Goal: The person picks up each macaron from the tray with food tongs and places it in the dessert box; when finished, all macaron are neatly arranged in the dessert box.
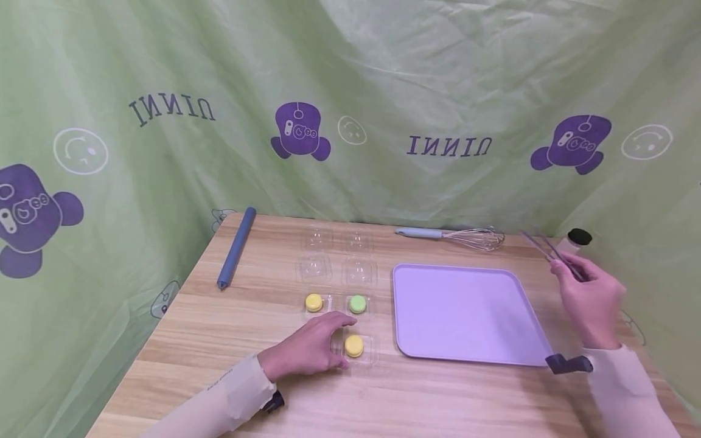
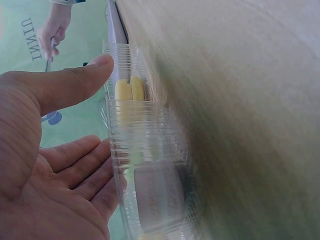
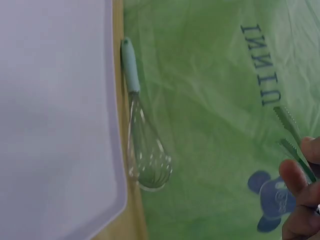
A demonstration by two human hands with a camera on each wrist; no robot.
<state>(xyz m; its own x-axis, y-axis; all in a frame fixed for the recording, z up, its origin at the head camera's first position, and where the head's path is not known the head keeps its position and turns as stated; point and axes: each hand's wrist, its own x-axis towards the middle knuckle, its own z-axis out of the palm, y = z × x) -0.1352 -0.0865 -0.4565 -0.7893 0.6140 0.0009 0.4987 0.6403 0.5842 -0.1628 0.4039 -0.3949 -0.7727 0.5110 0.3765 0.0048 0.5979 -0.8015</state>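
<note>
My left hand (image 1: 306, 348) is spread beside a small clear plastic box (image 1: 368, 358) holding a yellow macaron (image 1: 353, 345). Its thumb and fingers lie along the box's near and far sides; whether they touch it I cannot tell. Farther back, two more clear boxes hold a yellow macaron (image 1: 314, 302) and a green macaron (image 1: 358, 304). At the right, my right hand (image 1: 594, 295) holds metal tongs (image 3: 292, 127) up above the table, tips apart with nothing between them. In the left wrist view, yellow macaron halves (image 2: 129, 89) show through ribbed plastic.
A purple tray (image 1: 465, 313) lies right of the boxes. Several clear plastic lids (image 1: 358, 269) stand behind the macarons. A blue rolling pin (image 1: 237, 249) lies at left, a whisk (image 1: 451, 236) along the back edge. Behind the right hand stands a dark-capped bottle (image 1: 578, 237).
</note>
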